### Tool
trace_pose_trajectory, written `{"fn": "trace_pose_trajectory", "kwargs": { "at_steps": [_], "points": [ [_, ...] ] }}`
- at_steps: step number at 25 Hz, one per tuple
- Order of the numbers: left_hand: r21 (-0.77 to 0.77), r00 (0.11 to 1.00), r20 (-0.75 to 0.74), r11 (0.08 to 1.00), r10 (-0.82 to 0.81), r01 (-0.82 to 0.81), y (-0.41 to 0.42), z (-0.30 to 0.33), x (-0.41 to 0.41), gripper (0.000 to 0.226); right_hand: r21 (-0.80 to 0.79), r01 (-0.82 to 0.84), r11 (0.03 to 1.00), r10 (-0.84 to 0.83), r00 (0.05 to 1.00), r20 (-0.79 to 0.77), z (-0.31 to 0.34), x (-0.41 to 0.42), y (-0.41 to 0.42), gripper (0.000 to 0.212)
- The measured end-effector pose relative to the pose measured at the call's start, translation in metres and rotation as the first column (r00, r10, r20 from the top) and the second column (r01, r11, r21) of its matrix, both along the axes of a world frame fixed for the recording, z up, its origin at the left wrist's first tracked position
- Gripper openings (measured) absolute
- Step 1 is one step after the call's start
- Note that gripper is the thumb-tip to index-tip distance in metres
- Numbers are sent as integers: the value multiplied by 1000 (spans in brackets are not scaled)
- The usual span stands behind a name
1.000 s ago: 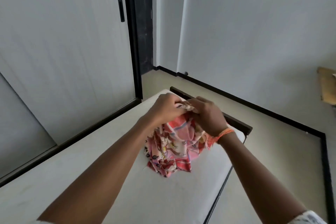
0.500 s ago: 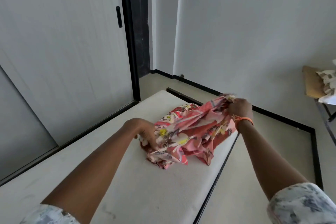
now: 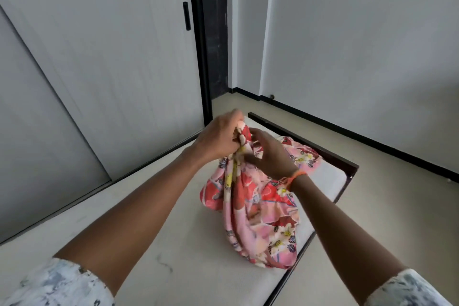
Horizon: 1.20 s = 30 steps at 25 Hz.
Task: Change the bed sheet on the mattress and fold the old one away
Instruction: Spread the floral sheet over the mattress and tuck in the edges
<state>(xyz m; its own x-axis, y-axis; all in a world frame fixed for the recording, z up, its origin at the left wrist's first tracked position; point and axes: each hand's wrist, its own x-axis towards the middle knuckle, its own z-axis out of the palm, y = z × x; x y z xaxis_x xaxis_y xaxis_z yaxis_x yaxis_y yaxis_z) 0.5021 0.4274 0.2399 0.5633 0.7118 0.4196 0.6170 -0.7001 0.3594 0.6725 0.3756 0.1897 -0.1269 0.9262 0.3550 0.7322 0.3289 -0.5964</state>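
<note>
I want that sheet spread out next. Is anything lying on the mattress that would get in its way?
Nothing visible: the left hand and right hand hold the bunched sheet over a bare mattress.

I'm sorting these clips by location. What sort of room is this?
Probably a sparse bedroom: a bare mattress on a dark bed frame, a pink floral sheet bunched on it, and a sliding door alongside.
</note>
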Motion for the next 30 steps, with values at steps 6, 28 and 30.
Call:
{"fn": "trace_pose_trajectory", "kwargs": {
  "at_steps": [6,28,30],
  "points": [
    [205,957,-165,957,238,-203,2,11,-37,24,6,-139,990,138,976,-171,44,11,4,24],
    [-630,845,354,770,400,-100,72,3,-180,7,-137,110,984,-156,908,-390,75,6,24,14],
    [-752,848,369,659,379,33,72,2,-189,10,-126,88,988,-131,909,-395,74,13,28,25]
  ]
}}
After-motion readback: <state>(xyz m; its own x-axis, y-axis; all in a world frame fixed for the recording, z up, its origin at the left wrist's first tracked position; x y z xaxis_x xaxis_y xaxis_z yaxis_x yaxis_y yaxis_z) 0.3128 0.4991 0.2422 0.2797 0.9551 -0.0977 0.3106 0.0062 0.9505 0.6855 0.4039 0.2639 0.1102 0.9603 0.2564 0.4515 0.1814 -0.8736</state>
